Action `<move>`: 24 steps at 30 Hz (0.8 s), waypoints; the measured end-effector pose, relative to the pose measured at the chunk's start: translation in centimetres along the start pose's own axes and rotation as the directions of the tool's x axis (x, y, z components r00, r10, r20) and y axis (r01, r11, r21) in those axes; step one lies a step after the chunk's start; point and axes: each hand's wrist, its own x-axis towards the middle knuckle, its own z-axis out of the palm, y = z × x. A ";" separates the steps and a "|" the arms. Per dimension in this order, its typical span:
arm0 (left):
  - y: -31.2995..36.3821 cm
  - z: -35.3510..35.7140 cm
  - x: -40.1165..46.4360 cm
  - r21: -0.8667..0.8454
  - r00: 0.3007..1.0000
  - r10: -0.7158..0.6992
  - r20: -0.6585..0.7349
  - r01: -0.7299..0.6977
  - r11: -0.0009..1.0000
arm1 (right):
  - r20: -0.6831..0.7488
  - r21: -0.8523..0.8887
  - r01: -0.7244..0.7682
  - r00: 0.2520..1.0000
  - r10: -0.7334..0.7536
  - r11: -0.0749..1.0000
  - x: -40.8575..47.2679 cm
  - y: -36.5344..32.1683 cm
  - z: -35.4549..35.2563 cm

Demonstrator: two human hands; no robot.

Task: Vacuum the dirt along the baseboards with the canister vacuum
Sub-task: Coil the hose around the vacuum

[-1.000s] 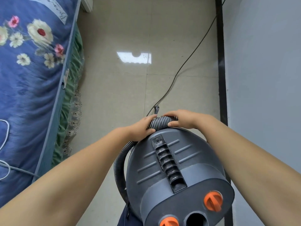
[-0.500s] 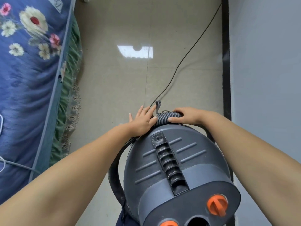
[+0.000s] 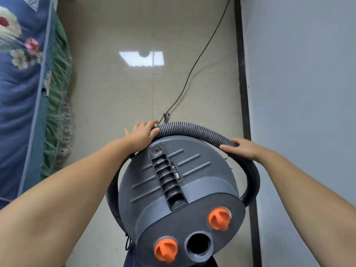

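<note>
The grey canister vacuum point(image 3: 179, 191) fills the lower middle, with two orange knobs point(image 3: 219, 218) and an open round port point(image 3: 199, 244) facing me. A ribbed grey hose point(image 3: 194, 129) loops around its far rim. My left hand point(image 3: 143, 132) grips the hose at the far left of the canister. My right hand point(image 3: 242, 148) holds the hose further along on the right side, thumb over it. The dark baseboard point(image 3: 243, 89) runs along the grey wall on the right.
A black power cord point(image 3: 194, 68) crosses the tiled floor from the canister to the top right. A bed with a blue floral cover point(image 3: 19, 93) and green skirt borders the left. The grey wall point(image 3: 300, 93) stands close on the right.
My right hand has slid along the hose from the far middle to the canister's right side, exposing a longer stretch of hose. My left hand curled back onto the hose.
</note>
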 end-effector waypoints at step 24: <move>24.1 17.0 -22.0 -0.507 0.954 0.262 -0.145 -0.299 0.808 | -0.425 0.197 0.068 0.905 0.023 0.978 -10.2 6.3 2.7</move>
